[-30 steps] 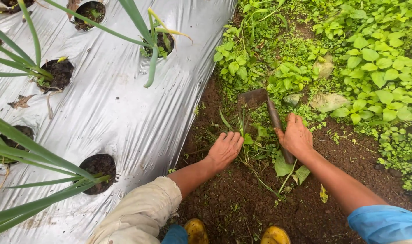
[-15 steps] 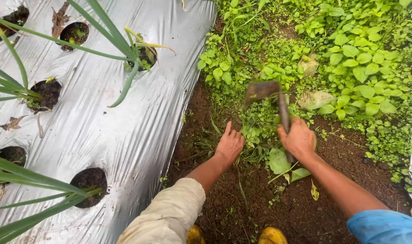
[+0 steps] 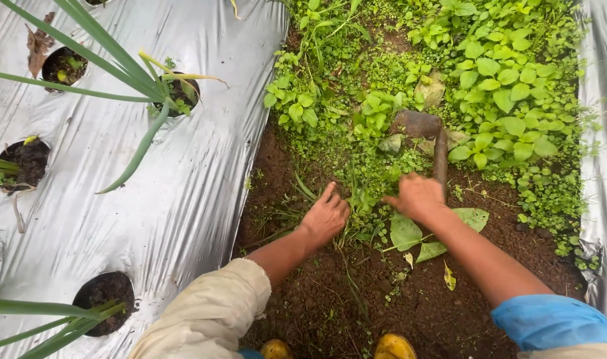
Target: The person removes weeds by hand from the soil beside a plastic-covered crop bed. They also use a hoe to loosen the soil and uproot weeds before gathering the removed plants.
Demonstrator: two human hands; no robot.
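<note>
Right hand [image 3: 418, 197] is gripping the hoe [image 3: 428, 136]; left hand [image 3: 326, 216] is pressing open on weeds [image 3: 363, 193]. Near soil [image 3: 330, 299] is lying bare; far furrow is showing green.

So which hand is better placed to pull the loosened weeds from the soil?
Probably left: the left hand lies open on the green weeds; the right hand is occupied by the rusty hoe.

The right hand [image 3: 418, 197] covers the lower end of the hoe handle [image 3: 440, 157], and weeds [image 3: 383, 126] hide the blade's edge. The left hand [image 3: 325, 217] has its fingertips buried among grass stems. Both yellow boots [image 3: 393, 347] are cut off by the bottom edge
</note>
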